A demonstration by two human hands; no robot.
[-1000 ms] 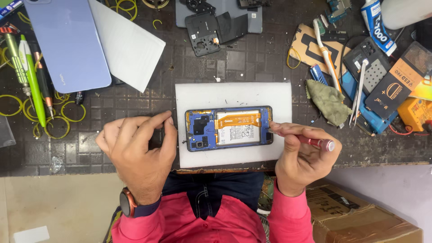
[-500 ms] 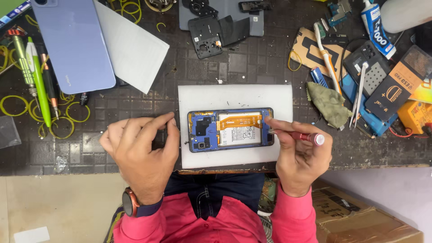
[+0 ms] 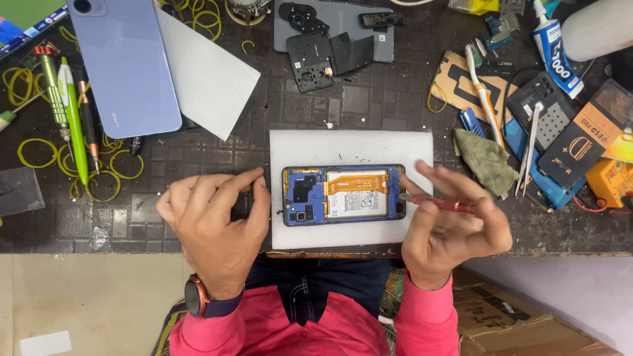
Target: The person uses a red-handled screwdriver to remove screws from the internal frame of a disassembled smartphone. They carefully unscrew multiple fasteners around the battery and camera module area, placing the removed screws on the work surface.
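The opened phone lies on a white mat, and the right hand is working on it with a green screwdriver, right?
Not quite: the head view shows the screwdriver in the right hand is red, not green. The rest holds: the opened phone lies on the white mat, with the tool's tip at its right end.

Single head-worn view, straight down, close over workbench (image 3: 198, 217) and both hands.

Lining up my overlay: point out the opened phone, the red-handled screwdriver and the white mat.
opened phone (image 3: 343, 194): head view, on its battery.
red-handled screwdriver (image 3: 445, 204): head view, on the red handle.
white mat (image 3: 349, 148): head view, bare upper part.
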